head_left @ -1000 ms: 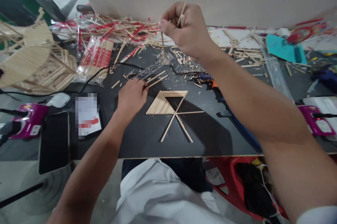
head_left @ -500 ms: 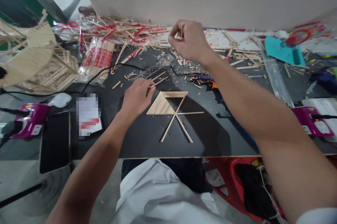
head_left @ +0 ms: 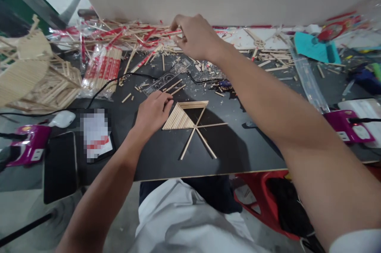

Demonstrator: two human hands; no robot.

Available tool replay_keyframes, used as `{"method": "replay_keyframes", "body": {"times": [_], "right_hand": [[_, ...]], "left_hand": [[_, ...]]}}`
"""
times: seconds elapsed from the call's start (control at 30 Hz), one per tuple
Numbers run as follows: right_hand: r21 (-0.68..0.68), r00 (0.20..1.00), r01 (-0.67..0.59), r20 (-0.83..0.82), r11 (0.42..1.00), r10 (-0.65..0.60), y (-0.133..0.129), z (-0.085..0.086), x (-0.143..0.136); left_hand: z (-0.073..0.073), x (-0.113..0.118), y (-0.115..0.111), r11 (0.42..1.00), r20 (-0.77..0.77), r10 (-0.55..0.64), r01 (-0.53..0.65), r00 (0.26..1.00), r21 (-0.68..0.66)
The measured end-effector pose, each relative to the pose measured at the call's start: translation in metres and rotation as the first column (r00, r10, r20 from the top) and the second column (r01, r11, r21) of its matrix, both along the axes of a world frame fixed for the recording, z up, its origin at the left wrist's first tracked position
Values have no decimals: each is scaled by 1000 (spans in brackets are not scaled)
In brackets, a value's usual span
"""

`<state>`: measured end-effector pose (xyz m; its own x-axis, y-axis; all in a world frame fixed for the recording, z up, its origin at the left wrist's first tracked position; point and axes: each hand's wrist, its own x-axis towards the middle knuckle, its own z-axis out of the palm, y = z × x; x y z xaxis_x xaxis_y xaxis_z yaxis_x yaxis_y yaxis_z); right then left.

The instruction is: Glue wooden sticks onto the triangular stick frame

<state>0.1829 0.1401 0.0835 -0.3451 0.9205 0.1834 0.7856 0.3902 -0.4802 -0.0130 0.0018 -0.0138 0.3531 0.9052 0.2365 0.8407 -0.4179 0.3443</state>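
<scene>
At the middle of the dark table (head_left: 157,163), the stick frame (head_left: 180,118) lies flat; take its hub as the centre of a clock. Close-laid sticks fill the wedge from nine to eleven, a narrow strip runs along the outer edge from eleven to one, and bare spokes point to three, five and seven; the flat top likely keeps them all level. The two hands are well apart. At ten o'clock, the left hand (head_left: 153,112) rests low with curled fingers, just beside the filled wedge, perhaps to steady the forearm; whether it grips anything cannot be told. Near its fingertips, at eleven, two loose sticks (head_left: 177,87) lie beside a clear ruler (head_left: 168,77), seemingly to stay within reach. At twelve, the right hand (head_left: 195,37) hangs bent over the far litter, thumb and forefinger close; a pale end seems to show there, but blur hides whether it is pinched. Wrapped chopsticks (head_left: 102,68) lie farther out at ten, apparently as stock.
</scene>
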Motion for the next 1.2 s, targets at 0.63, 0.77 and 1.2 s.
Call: {"method": "replay_keyframes", "body": {"times": [0.63, 0.77, 1.2], "right_hand": [[-355, 512, -414, -852, 838, -108, -155, -89, 22], [-338, 487, -459, -869, 822, -86, -158, -91, 21], [87, 834, -85, -539, 993, 118, -152, -98, 33]], "left_hand": [[9, 20, -21, 966, 418, -200, 251, 886, -70], [7, 24, -24, 984, 485, -148, 175, 862, -11], [0, 17, -12, 924, 339, -308, 196, 889, 328]]}}
